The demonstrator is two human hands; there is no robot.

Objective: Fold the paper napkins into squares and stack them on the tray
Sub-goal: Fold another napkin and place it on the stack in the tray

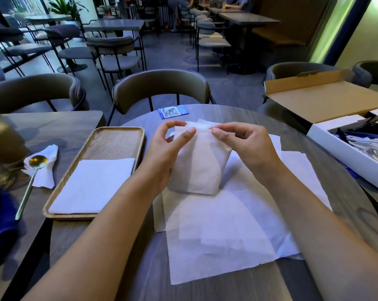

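Both bare forearms reach from the lower corners toward the middle of the frame. The left hand (170,148) is raised, its thumb and forefinger curled in a pinching grip at upper centre. The right hand (246,144) mirrors it just beside, fingertips pinched, knuckles up, wrist bent slightly inward.

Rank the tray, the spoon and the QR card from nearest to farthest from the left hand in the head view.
From the left hand:
1. Tray, just to its left.
2. QR card, beyond it at the table's far edge.
3. Spoon, farthest, left of the tray on a crumpled napkin.
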